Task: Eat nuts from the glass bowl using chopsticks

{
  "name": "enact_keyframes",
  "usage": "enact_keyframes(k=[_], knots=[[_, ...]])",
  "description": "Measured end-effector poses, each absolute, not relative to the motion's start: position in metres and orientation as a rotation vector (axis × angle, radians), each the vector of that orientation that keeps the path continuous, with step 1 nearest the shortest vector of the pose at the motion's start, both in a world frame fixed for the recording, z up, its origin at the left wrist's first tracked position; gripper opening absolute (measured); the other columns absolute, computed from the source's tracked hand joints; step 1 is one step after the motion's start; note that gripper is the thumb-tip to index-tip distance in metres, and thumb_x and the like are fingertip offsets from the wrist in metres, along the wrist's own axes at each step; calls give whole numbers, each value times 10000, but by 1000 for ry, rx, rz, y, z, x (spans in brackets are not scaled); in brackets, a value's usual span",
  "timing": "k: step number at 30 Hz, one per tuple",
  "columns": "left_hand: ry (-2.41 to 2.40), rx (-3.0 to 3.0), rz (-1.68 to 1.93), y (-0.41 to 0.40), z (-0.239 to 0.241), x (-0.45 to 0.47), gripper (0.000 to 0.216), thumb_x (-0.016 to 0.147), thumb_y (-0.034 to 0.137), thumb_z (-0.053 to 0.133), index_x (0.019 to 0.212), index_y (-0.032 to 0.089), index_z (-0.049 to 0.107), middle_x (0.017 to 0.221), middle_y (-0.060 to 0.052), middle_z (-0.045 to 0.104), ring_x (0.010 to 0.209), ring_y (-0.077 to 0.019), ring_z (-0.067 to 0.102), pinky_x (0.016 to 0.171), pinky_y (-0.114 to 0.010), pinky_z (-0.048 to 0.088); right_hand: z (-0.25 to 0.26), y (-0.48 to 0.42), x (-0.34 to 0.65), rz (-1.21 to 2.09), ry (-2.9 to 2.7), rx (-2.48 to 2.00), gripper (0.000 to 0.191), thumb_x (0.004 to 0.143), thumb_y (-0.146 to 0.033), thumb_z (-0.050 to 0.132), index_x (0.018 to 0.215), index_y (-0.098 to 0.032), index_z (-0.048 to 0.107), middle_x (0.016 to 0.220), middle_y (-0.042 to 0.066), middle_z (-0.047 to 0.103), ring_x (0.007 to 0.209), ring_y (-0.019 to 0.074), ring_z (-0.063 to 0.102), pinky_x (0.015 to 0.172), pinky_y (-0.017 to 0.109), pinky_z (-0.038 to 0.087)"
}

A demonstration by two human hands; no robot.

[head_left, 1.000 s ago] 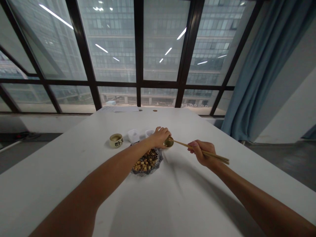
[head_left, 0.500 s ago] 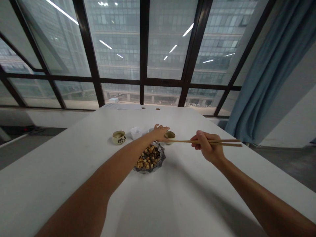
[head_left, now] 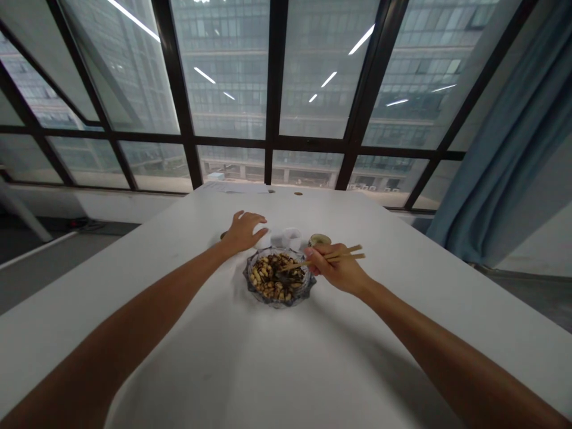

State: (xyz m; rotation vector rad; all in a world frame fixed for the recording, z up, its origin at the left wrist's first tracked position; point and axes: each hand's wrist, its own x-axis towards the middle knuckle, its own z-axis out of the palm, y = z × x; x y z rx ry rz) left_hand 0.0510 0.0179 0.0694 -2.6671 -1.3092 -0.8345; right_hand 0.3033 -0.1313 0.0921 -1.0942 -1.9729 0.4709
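— Fingers (head_left: pixel 313 257) of the right hand (head_left: pixel 336 269): how are they set?
— They are pressed together around a pair of wooden chopsticks (head_left: pixel 326 257), which is pinched near its middle; the tips are lowered into the glass dish (head_left: pixel 250 279), among the mixed nuts and seeds (head_left: pixel 274 277).

— And the left hand (head_left: pixel 242 231)?
— Its fingers are spread and laid palm down on the worktop (head_left: pixel 286 357), just beyond the dish's far left rim. Nothing is seen to be gripped; a dark edge is glimpsed behind the hand, but what it belongs to cannot be told.

— Where is the dish placed?
— It is set on the white worktop between the two hands, with the right hand at its right rim.

— What is found about it?
— A small white cup (head_left: pixel 292 237) is set just behind the dish, and a small gold-coloured cup (head_left: pixel 319 240) stands beside it, close to the right knuckles. Further off, a sheet of paper (head_left: pixel 232 187) lies at the worktop's far edge before the window (head_left: pixel 272 89), and a blue curtain (head_left: pixel 504 149) hangs at the right.
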Motion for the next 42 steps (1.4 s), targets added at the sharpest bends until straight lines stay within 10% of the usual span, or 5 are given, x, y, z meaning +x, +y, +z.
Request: enact_keyframes(k=[9, 29, 42], knots=[[-1532, -2479, -1222, 9, 17, 0, 392, 916, 477, 546, 1209, 220, 591, 1329, -108, 637, 1270, -270, 551, 1113, -459, 412, 99, -131, 317, 424, -1775, -1167, 619, 940, -704, 453, 644, -190, 629, 500, 29, 627, 394, 129, 563, 370, 233, 441], [-1896, -2418, -1583, 16, -8, 0, 719, 794, 500, 727, 1370, 218, 402, 1349, -148, 608, 1209, -270, 619, 1049, -461, 499, 83, -130, 309, 360, -1910, -1131, 419, 874, -551, 670, 618, -220, 682, 523, 24, 686, 433, 157, 615, 391, 260, 471], [-1820, -2451, -1639, 24, -17, -1, 757, 783, 505, 738, 1379, 170, 414, 1356, -179, 592, 1260, -293, 589, 1069, -472, 479, 77, -130, 312, 130, -1961, -1125, 542, 1006, -534, 445, 584, -222, 582, 475, 27, 626, 398, 135, 576, 396, 248, 421]])
